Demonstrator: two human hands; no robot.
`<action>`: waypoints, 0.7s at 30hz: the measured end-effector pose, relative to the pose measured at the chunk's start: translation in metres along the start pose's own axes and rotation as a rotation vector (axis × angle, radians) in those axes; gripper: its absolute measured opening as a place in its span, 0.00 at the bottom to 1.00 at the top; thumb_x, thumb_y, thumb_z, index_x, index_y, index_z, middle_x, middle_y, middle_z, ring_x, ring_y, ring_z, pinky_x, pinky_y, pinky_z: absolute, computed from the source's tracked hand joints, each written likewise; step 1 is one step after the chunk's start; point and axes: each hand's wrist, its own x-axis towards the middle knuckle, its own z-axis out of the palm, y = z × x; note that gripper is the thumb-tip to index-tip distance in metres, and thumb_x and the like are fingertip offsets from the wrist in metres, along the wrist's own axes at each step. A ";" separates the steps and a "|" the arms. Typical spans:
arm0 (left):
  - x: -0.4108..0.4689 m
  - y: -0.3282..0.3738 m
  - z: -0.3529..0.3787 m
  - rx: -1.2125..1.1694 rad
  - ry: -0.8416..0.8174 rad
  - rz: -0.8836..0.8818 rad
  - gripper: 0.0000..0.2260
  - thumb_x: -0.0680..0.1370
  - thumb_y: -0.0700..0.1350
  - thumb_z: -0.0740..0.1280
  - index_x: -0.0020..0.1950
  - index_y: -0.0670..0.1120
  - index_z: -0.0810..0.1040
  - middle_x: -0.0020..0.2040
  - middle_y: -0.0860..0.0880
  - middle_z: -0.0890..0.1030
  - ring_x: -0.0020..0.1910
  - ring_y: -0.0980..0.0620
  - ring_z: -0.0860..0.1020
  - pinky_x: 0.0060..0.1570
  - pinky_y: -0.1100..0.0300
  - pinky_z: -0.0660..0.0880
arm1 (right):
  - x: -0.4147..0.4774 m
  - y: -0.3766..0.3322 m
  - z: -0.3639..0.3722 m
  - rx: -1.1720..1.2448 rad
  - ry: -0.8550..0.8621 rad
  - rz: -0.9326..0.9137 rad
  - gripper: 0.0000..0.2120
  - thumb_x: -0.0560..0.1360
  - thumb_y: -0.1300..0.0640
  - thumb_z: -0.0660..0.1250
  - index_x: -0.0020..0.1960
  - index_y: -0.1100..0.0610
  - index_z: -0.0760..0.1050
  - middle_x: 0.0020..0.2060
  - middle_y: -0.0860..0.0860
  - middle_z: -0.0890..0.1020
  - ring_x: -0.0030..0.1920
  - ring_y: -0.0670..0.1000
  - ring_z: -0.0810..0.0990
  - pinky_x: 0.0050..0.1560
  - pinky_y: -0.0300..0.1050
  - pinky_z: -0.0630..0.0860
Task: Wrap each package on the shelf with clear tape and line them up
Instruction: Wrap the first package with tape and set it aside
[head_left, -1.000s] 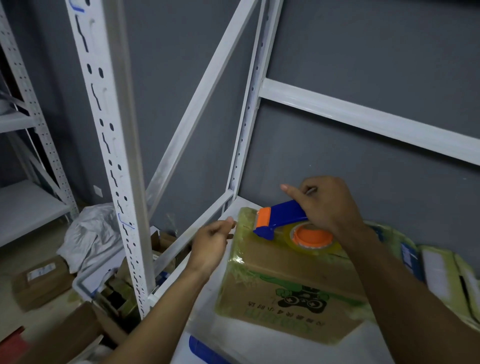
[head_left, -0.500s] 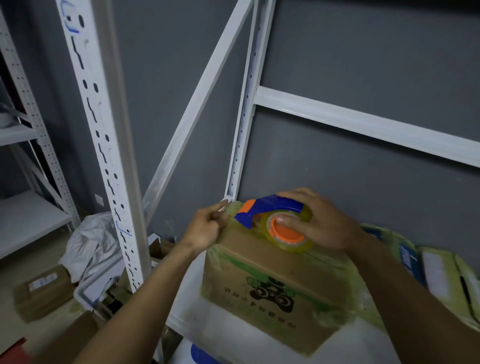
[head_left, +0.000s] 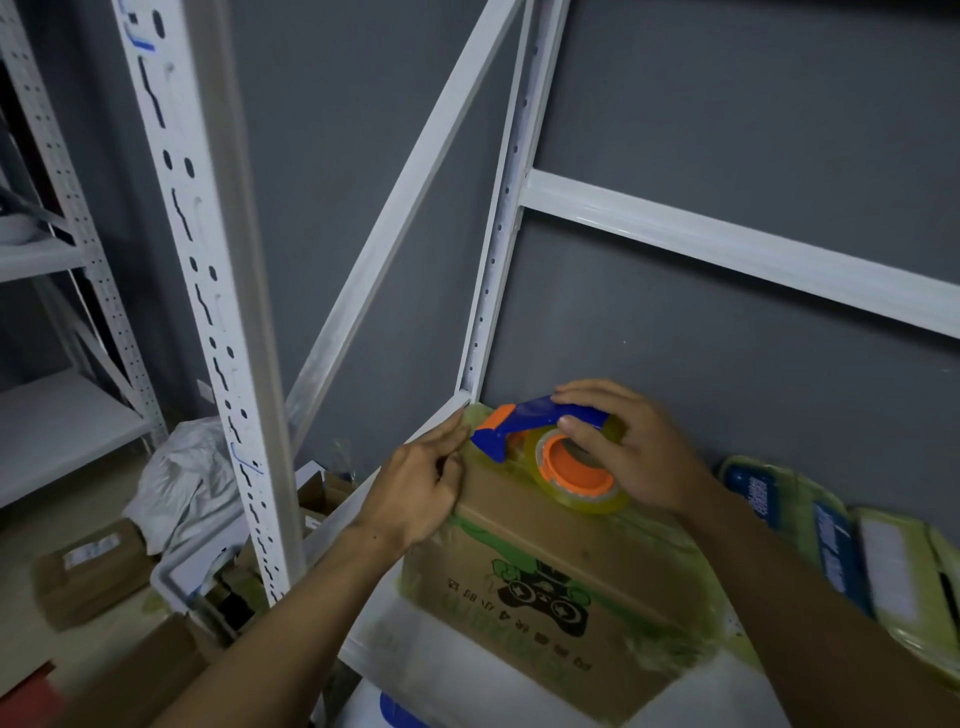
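Under the right hand (head_left: 623, 457), which grips the blue-and-orange tape dispenser (head_left: 519, 421), sits the cardboard package (head_left: 545, 561) on the shelf (head_left: 467, 680). Just beside the dispenser, the left hand (head_left: 415, 488) presses near-straight fingers on the package's corner. Wrapped packages (head_left: 831, 530) lie right of the right wrist.

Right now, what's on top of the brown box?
A tape dispenser with a clear roll, held by the right hand. The left hand touches the box's corner. The box top beneath them is hidden.
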 end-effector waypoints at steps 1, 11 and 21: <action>0.000 -0.001 0.000 0.003 0.001 -0.006 0.20 0.84 0.47 0.58 0.77 0.57 0.69 0.75 0.70 0.60 0.69 0.71 0.62 0.65 0.77 0.55 | 0.002 -0.001 -0.001 -0.017 -0.003 0.000 0.23 0.77 0.30 0.62 0.65 0.40 0.79 0.62 0.32 0.77 0.64 0.37 0.75 0.61 0.33 0.71; 0.005 -0.002 0.003 -0.068 -0.018 -0.084 0.19 0.85 0.46 0.57 0.75 0.57 0.72 0.77 0.63 0.64 0.75 0.57 0.67 0.73 0.65 0.58 | 0.005 -0.009 -0.013 -0.046 -0.038 0.019 0.13 0.81 0.44 0.68 0.63 0.44 0.81 0.58 0.30 0.77 0.61 0.34 0.75 0.56 0.24 0.70; 0.002 0.001 0.005 0.011 -0.006 -0.127 0.18 0.84 0.49 0.57 0.73 0.60 0.73 0.76 0.56 0.71 0.71 0.52 0.73 0.68 0.62 0.66 | -0.008 -0.014 -0.043 -0.064 -0.097 0.081 0.13 0.81 0.48 0.69 0.64 0.47 0.83 0.62 0.40 0.81 0.62 0.40 0.77 0.63 0.38 0.73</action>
